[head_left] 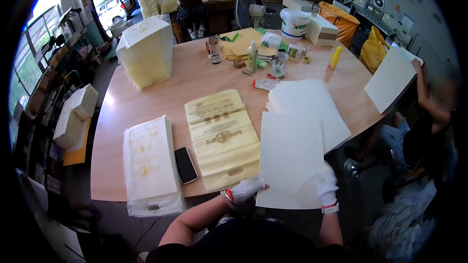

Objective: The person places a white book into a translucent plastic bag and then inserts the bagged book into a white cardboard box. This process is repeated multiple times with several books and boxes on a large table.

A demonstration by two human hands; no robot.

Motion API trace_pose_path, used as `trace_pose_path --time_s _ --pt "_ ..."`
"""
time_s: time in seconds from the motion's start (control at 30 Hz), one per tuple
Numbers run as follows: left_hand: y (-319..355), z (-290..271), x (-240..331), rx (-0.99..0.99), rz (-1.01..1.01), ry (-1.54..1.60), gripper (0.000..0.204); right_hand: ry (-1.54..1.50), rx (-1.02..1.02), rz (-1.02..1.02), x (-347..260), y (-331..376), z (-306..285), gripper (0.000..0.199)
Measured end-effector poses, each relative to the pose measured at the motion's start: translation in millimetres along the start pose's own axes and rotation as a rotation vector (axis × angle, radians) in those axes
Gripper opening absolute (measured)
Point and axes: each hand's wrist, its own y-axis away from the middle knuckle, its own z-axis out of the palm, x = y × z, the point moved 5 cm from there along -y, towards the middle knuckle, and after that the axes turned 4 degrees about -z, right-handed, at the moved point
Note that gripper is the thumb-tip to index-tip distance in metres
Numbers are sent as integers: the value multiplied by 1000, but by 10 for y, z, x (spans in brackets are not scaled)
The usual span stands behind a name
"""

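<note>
A large white paper sheet [291,158] lies at the table's near edge, its lower part reaching over the edge toward me. My left hand [247,190], in a white knit glove, grips the sheet's lower left edge between thumb and fingers. My right hand [323,185], also gloved, is over the sheet's lower right side; motion smears its fingers. Beyond the sheet is a fanned stack of white sheets [314,104]. Left of it, a stack of pale yellow printed bags [222,139] with cut-out handles lies flat. A black phone [185,165] rests beside them.
A plastic-wrapped bag stack [148,160] sits at near left, a taller one [145,51] at far left. Bottles, tape and a white bucket [294,23] stand farther back. On the right, another person holds a white sheet [392,79]. A fan [248,9] stands behind the table.
</note>
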Motion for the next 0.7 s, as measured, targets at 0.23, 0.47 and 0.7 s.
trace_pose_path --time_s 0.23,0.47,0.7 --pt "185 623 -26 430 178 -1371 76 -237 290 106 50 125 1223 51" --pt "298 -631 93 930 53 -1247 35 -318 310 116 168 63 1009 35" --pt "142 -1291 -147 749 46 -1021 21 -715 204 218 186 80 1227 39"
